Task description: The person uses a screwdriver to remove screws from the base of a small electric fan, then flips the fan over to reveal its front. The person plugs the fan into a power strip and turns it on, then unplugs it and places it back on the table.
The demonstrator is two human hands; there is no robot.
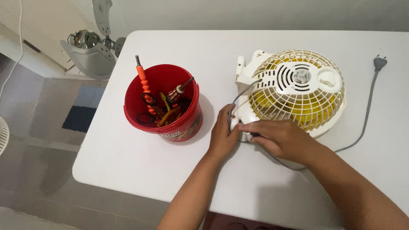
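Two hands are working at the near-left edge of a small fan (296,91) lying grille-up on the white desk (255,187). Left hand (222,135) is curled against the fan's cream base, fingers pressing on the housing where the grey cord (366,121) is entering. Right hand (279,137) is lying across the base just beside it, fingers bent and closed down on something dark; can't tell what it's pinching. The two hands are touching at the fingertips.

Fan is sitting right of the desk's centre, cream cage over yellow blades. Cord is looping out from under the right forearm, running toward the right edge and ending in a plug (379,62) near the far-right corner.

Red bucket (164,106) is standing left of the left hand, toward the left edge, holding an orange-handled screwdriver (145,83) and other tools. Grey fan parts (89,53) are lying on the floor beyond the far-left corner.
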